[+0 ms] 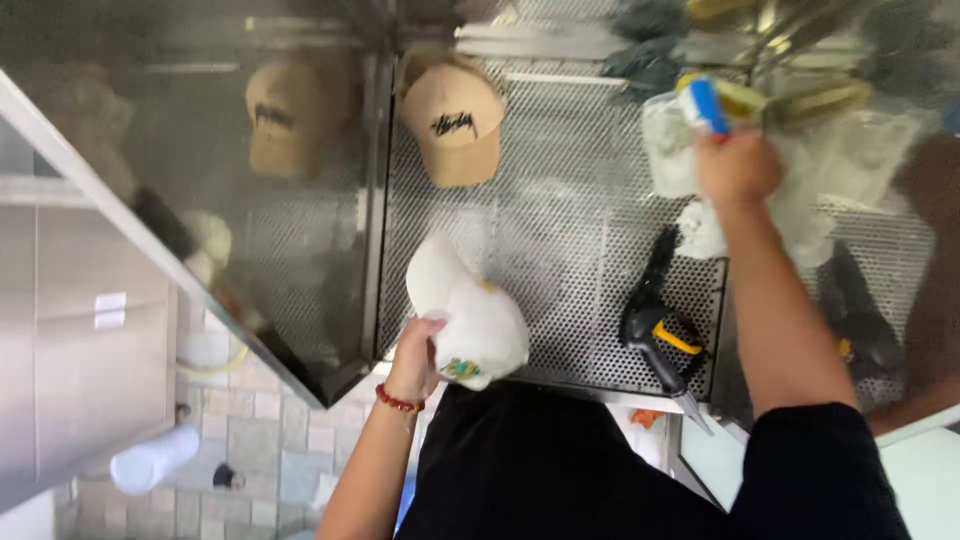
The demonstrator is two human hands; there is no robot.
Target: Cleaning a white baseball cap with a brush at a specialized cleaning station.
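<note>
Cleaning looks underway: left hand (415, 352) holds a white cap (468, 312) over the holey metal surface (560, 250). Right hand (737, 165) grips a blue brush (706, 105). Next, I think, brush must meet cap.

A small square white paper label (109, 310) sits on the grey cabinet door (80, 330) at nine o'clock; a small multicoloured patch label (461, 369) marks the white cap (470, 315) at centre.
</note>
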